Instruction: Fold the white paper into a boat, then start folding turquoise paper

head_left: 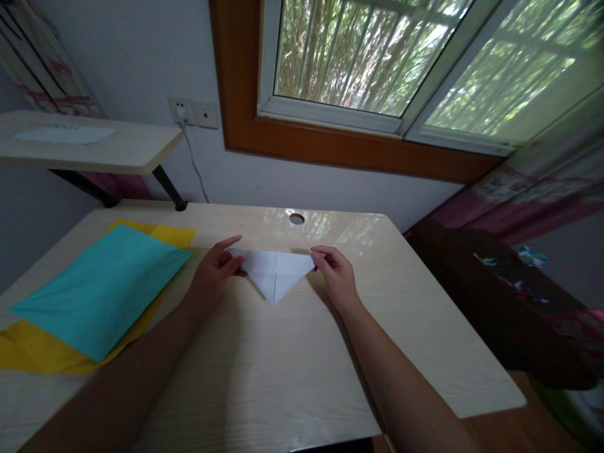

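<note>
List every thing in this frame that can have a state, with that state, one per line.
white paper: folded into a downward-pointing triangle, flat on the desk, pinched at both upper corners
left hand: gripping the paper's left corner
right hand: gripping the paper's right corner
teal sheet: unfolded, flat, lying on the yellow sheet
yellow sheet: flat, mostly covered
window: whether shut cannot be told
wall socket: cable plugged in

White paper (274, 272) folded into downward-pointing triangle, centre crease, flat on desk middle.
</note>
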